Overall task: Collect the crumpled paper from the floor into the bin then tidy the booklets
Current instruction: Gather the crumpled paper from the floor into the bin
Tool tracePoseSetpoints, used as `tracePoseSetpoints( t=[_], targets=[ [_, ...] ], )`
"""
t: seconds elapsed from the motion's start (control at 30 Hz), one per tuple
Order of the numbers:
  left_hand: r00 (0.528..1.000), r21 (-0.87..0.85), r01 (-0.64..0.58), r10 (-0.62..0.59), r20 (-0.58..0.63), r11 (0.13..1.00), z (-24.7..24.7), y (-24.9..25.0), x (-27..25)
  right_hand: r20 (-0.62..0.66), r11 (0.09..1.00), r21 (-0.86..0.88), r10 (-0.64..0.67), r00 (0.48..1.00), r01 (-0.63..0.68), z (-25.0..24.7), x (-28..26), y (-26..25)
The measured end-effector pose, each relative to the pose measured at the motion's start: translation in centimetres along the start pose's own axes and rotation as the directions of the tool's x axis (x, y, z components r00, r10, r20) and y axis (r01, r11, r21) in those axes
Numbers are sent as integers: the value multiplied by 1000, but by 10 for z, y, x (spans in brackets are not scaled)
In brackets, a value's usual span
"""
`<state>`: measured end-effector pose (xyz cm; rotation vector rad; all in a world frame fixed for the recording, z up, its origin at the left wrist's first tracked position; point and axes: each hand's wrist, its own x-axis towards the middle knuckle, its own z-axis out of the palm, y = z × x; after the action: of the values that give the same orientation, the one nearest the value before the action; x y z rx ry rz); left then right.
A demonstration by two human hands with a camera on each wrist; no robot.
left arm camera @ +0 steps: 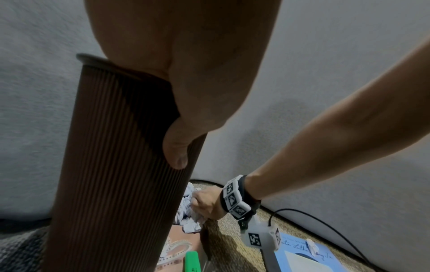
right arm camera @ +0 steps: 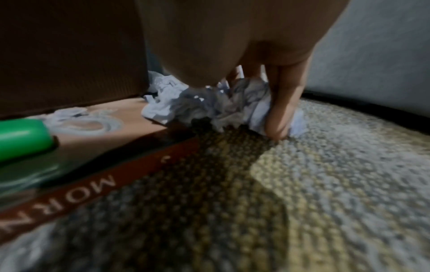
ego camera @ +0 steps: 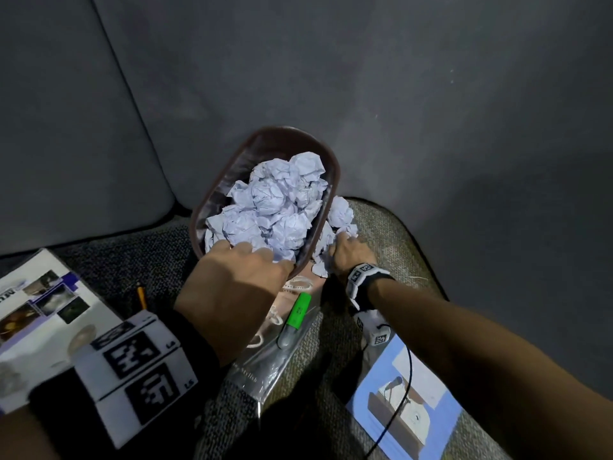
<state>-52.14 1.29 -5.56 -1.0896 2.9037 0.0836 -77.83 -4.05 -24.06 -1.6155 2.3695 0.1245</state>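
A brown ribbed bin point(ego camera: 333, 180) point(left arm camera: 116, 165) holds a heap of crumpled white paper point(ego camera: 272, 207). Its base stands on a pink booklet point(ego camera: 292, 287) point(right arm camera: 130, 114). My left hand point(ego camera: 252, 258) grips the bin's near rim, fingers inside and thumb point(left arm camera: 177, 147) pressed on the outer wall. More crumpled paper point(ego camera: 341, 212) point(right arm camera: 209, 104) lies on the carpet just right of the bin. My right hand point(ego camera: 345, 247) point(left arm camera: 204, 204) is down on that pile, and its fingers point(right arm camera: 281, 103) curl round a wad of it.
A green highlighter point(ego camera: 297, 315) point(right arm camera: 21, 136) lies on the pink booklet. A photo booklet point(ego camera: 43, 313) lies at the left beside a pencil point(ego camera: 141, 295). A blue booklet point(ego camera: 404, 400) lies at the right under a black cable. A grey sofa point(ego camera: 298, 61) closes off the back.
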Motion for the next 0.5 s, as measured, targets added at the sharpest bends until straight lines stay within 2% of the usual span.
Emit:
tracePoseSetpoints(
  t=[0.07, 0.17, 0.23, 0.37, 0.5],
  targets=[
    [1000, -13, 7, -7, 28, 1000, -3, -2, 1, -55, 999, 48, 10, 998, -8, 7, -3, -8],
    [1000, -19, 15, -15, 1, 1000, 4, -9, 1, -98, 992, -111, -69, 993, 58, 20, -10, -13],
    [1000, -23, 0, 0, -2, 1000, 3, -8, 1, -84, 971, -208, -136, 987, 116, 28, -13, -13],
    [999, -26, -9, 10, 44, 1000, 2, -8, 1, -23, 998, -52, -45, 999, 44, 26, 1, -12],
    [996, -39, 16, -12, 87, 999, -3, -4, 5, 112, 990, 35, -138, 984, 135, 1, 7, -1]
  ],
)
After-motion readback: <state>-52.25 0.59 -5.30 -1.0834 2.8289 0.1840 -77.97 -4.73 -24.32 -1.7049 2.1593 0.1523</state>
